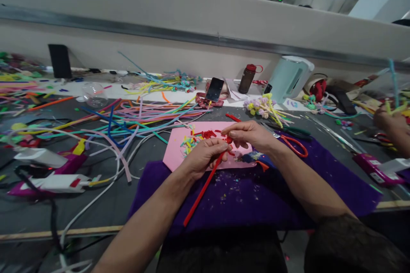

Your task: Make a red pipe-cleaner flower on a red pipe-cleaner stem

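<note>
My left hand (205, 157) is closed on a red pipe cleaner (205, 192), whose long straight end slants down towards me over the purple cloth (230, 209). My right hand (251, 134) pinches a small red part at the upper end of it, close to the left fingertips. The fingers partly hide how this end is shaped. Under both hands lies a pink board (173, 149), bearing short red pipe cleaner pieces (208, 134) and cut yellow, white and green bits (187, 146). Orange-handled scissors (296, 145) rest to the right of my right hand.
Many loose coloured pipe cleaners (150, 115) spread across the left. A phone (215, 89), a brown bottle (247, 79) and a pale green device (290, 77) stand at the back. Purple glue guns (373, 169) lie at both sides. Another person's hand (389, 121) is at the right edge.
</note>
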Motion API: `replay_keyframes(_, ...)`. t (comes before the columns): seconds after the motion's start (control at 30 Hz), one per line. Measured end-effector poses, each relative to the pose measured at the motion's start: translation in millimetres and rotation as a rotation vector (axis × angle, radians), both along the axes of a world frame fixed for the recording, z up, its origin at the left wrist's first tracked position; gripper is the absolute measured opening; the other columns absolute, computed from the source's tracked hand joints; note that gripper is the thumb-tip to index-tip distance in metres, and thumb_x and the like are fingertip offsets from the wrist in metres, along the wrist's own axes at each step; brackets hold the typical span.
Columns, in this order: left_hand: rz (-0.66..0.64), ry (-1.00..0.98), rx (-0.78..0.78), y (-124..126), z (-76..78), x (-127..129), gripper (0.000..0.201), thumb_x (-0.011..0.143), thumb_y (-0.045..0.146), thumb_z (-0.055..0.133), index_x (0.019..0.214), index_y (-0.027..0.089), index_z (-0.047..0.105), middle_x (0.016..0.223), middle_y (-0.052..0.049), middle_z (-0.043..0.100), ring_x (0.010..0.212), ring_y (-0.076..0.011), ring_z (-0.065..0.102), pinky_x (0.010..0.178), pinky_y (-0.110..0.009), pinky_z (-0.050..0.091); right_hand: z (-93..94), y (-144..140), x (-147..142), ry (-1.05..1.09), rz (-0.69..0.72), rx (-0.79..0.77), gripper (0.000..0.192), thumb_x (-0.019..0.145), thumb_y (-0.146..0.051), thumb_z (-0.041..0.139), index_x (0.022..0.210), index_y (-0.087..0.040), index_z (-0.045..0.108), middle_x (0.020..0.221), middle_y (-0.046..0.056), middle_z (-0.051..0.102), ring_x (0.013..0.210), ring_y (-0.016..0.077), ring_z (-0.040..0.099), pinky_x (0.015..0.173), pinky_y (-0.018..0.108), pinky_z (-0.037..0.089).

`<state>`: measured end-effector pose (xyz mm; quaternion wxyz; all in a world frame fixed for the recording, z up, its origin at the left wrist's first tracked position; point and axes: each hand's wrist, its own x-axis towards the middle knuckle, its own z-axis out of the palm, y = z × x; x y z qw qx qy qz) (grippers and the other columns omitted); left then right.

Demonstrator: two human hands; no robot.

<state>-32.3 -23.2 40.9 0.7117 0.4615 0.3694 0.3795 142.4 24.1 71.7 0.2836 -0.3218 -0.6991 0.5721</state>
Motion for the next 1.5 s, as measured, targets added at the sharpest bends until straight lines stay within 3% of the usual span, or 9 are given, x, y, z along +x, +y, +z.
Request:
replay_keyframes(0.3, -0.046, -0.038, 0.000, -1.5, -1.0, -1.0, 0.024, 0.073, 0.035, 0.058, 0.078, 0.012, 0.058, 0.051, 0.002, 0.055, 0.033, -0.0020, 0.035, 0.033, -0.016, 0.019, -0.1, -3.3, 1.7, 0.022, 0.085, 0.072, 0.018, 0.071, -0.023, 0.065, 0.086, -0.014, 0.067, 0.064, -0.001, 0.062, 0.049, 0.0052, 0.050, 0.043, 0.016, 0.040)
replay_keyframes(0.5, -0.063, -0.020, 0.055, -5.1, 0.6, 2.7, 0.018, 0.072, 0.031, 0.059, 0.070, 0.013, 0.056, 0.048, 0.003, 0.051, 0.036, -0.0030, 0.037, 0.036, -0.016, 0.022, -4.2, -6.6, 9.7, 0.037, 0.127, 0.018, 0.020, 0.071, -0.024, 0.065, 0.088, -0.013, 0.066, 0.067, 0.000, 0.063, 0.047, 0.0061, 0.053, 0.046, 0.019, 0.044)
replay_keyframes(0.73, -0.100, 0.049, 0.089, -5.7, 4.7, 4.0, 0.020, 0.073, 0.032, 0.059, 0.069, 0.014, 0.056, 0.047, 0.004, 0.050, 0.035, -0.0025, 0.037, 0.037, -0.016, 0.024, -4.7, -10.6, 13.1, 0.058, 0.126, -0.024, 0.019, 0.073, -0.022, 0.063, 0.089, -0.013, 0.065, 0.065, 0.000, 0.062, 0.048, 0.0069, 0.055, 0.048, 0.020, 0.045)
replay_keyframes(1.0, -0.058, 0.136, 0.109, -3.6, 6.1, 1.1, 0.026, 0.072, 0.039, 0.060, 0.076, 0.013, 0.059, 0.041, 0.006, 0.047, 0.030, -0.0019, 0.034, 0.034, -0.015, 0.022, -7.5, -8.2, 10.2, 0.091, 0.061, 0.024, 0.019, 0.072, -0.024, 0.063, 0.088, -0.014, 0.065, 0.068, 0.000, 0.063, 0.049, 0.0061, 0.054, 0.048, 0.020, 0.045)
replay_keyframes(1.13, -0.072, 0.076, 0.032, -5.3, 3.8, 1.6, 0.035, 0.075, 0.044, 0.055, 0.091, 0.013, 0.062, 0.056, -0.001, 0.061, 0.040, -0.0072, 0.052, 0.037, -0.016, 0.030, -9.6, -1.0, 16.8, 0.070, 0.039, 0.000, 0.021, 0.071, -0.025, 0.064, 0.089, -0.014, 0.065, 0.065, 0.000, 0.062, 0.048, 0.0059, 0.052, 0.046, 0.019, 0.044)
replay_keyframes(1.27, -0.066, 0.038, -0.023, -4.8, 1.0, 2.8, 0.037, 0.075, 0.044, 0.055, 0.093, 0.013, 0.063, 0.072, -0.007, 0.066, 0.054, -0.0115, 0.060, 0.044, -0.018, 0.037, -12.7, 3.5, 21.2, 0.048, 0.037, -0.018, 0.023, 0.070, -0.025, 0.065, 0.090, -0.014, 0.066, 0.064, -0.001, 0.062, 0.047, 0.0058, 0.051, 0.046, 0.020, 0.043)
replay_keyframes(1.37, -0.039, 0.064, -0.016, -4.1, -2.2, 4.4, 0.032, 0.071, 0.041, 0.061, 0.085, 0.013, 0.063, 0.070, -0.006, 0.066, 0.051, -0.0089, 0.057, 0.040, -0.015, 0.032, -16.4, 2.4, 18.0, 0.026, 0.081, -0.018, 0.024, 0.070, -0.026, 0.064, 0.091, -0.014, 0.065, 0.066, 0.000, 0.062, 0.049, 0.0064, 0.052, 0.048, 0.020, 0.045)
replay_keyframes(1.5, -0.013, 0.095, -0.009, -2.9, -5.6, 6.4, 0.027, 0.066, 0.038, 0.066, 0.074, 0.012, 0.060, 0.060, -0.001, 0.062, 0.035, -0.0013, 0.038, 0.033, -0.014, 0.019, -15.3, -1.1, 11.2, -0.023, 0.122, 0.026, 0.024, 0.071, -0.027, 0.061, 0.092, -0.014, 0.064, 0.070, 0.000, 0.062, 0.053, 0.0073, 0.054, 0.051, 0.021, 0.047)
